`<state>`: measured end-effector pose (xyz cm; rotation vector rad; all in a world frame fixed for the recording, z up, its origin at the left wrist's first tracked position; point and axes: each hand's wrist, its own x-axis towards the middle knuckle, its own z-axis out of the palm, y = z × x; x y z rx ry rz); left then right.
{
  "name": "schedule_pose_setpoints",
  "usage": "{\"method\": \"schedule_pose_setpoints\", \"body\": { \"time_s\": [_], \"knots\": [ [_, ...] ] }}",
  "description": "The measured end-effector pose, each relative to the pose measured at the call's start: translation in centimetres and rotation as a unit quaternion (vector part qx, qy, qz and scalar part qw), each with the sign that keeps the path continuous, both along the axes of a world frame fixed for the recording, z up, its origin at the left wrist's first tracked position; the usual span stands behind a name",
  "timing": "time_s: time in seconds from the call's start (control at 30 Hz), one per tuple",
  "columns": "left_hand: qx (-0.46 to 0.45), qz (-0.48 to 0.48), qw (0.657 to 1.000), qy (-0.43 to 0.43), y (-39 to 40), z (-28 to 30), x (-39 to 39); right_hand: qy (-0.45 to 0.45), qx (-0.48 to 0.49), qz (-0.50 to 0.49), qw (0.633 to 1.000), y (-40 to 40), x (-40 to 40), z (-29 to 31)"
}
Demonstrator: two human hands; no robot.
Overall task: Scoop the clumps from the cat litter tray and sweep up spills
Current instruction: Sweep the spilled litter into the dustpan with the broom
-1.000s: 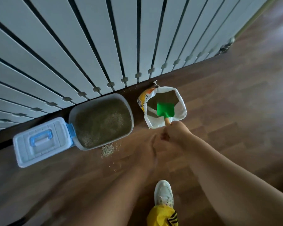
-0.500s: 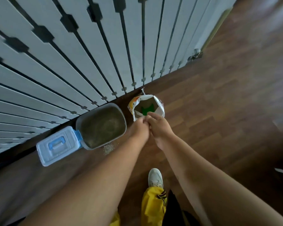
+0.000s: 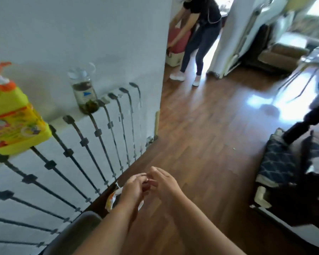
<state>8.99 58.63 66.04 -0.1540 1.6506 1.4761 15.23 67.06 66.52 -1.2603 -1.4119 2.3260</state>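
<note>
My left hand [image 3: 134,186] and my right hand [image 3: 164,181] are raised side by side over the floor, fingertips touching each other, fingers loosely bent, holding nothing I can see. Beneath them only an orange and white edge of the open litter bag [image 3: 112,198] shows. The grey rim of the litter tray [image 3: 84,218] peeks out at the bottom left, behind my left forearm. The green scoop, the spilled grains and the tray's inside are hidden or out of view.
A white radiator [image 3: 44,181] with black bars runs along the left wall. On its ledge stand a yellow bottle [image 3: 11,111] and a glass jar [image 3: 85,94]. Another person [image 3: 197,34] bends in the far doorway. Dark patterned furniture [image 3: 284,172] stands at right on the wooden floor [image 3: 201,135].
The view has swung up from the floor to the room. My right hand let go of the green scoop in the bag, and both hands came together and rose.
</note>
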Motion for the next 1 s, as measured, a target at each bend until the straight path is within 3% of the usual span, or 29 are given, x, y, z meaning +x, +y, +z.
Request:
{"method": "schedule_pose_setpoints", "body": {
  "time_s": [0.33,0.57,1.0],
  "knots": [
    [0.047,-0.212,0.973,-0.084,4.2,9.7,7.4,0.011,0.051,-0.199,0.979,-0.1,11.3,10.8],
    [0.048,-0.336,0.937,-0.078,6.2,11.2,16.7,0.009,0.054,-0.284,0.957,-0.2,22.2,11.1],
    [0.012,-0.501,0.857,-0.124,13.4,9.4,46.9,-0.028,0.021,-0.433,0.901,2.6,52.7,10.3]
  ]
}}
